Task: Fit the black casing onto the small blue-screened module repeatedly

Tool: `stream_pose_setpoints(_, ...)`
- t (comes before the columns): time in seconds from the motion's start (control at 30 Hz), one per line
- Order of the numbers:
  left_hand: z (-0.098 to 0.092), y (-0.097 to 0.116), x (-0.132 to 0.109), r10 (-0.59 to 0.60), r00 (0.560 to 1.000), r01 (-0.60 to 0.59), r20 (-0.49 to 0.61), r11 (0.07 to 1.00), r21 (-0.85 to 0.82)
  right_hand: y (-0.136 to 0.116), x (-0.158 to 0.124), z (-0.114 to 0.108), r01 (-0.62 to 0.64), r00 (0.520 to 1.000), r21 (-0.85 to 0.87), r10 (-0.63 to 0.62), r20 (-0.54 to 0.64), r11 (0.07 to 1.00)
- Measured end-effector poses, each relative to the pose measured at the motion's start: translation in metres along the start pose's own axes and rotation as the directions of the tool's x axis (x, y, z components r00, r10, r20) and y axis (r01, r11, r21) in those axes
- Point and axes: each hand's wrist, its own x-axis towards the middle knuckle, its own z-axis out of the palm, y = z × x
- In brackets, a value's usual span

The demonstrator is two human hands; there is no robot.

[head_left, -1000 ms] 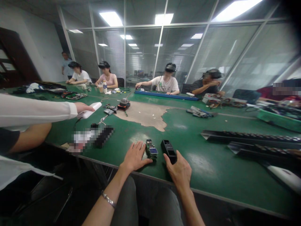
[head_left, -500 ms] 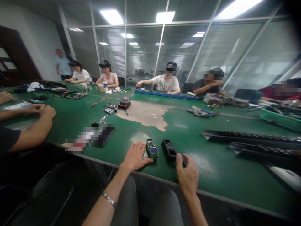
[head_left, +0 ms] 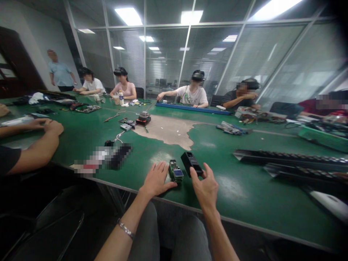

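- Head view: left hand [head_left: 156, 177] lies open on the green workbench [head_left: 239, 195], just beside a circuit board [head_left: 175, 171].
- Right hand [head_left: 205, 186] grips a tilted black rectangular device [head_left: 191, 163].

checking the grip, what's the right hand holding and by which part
The right hand holds a black electronic box by its near end, pinched in the fingers.

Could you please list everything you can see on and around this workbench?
workbench: 1, green, in front
circuit board with screen: 1, green, between hands
black handheld device: 1, black, right hand
ridged rails: 2, black, bench right
long bar: 1, blue, far side
seated co-workers: 5, mixed clothing, far side
standing person: 1, light blue shirt, far left
co-worker's hands: 2, bare, left bench edge
left hand: 1, bare, flat beside board
right hand: 1, bare, gripping the device
bracelet: 1, silver, left wrist
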Motion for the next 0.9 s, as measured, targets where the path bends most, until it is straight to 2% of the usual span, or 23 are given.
stream_pose_setpoints(0.13,0.000,0.000,0.000,0.001,1.000,-0.001,-0.002,1.000,0.008,-0.028,-0.008,0.008,0.035,0.997,0.021,-0.036,0.067,0.999)
stream_pose_setpoints(0.27,0.001,-0.001,0.000,0.003,1.000,-0.003,-0.005,1.000,0.021,-0.043,-0.018,0.015,0.048,0.992,-0.093,-0.036,0.121,0.995)
stream_pose_setpoints(0.43,0.003,-0.003,-0.001,0.011,1.000,-0.011,-0.001,0.999,0.033,-0.054,-0.025,0.014,0.099,0.981,-0.255,-0.051,0.186,0.962)
stream_pose_setpoints(0.6,0.006,-0.006,0.000,0.022,0.999,-0.023,0.028,0.999,0.045,-0.050,-0.034,0.018,0.126,0.980,-0.305,-0.071,0.187,0.944)
stream_pose_setpoints(0.9,0.008,-0.006,0.001,0.001,0.999,-0.003,0.040,0.999,0.051,-0.025,-0.047,0.030,0.170,0.976,-0.252,-0.128,0.176,0.953)
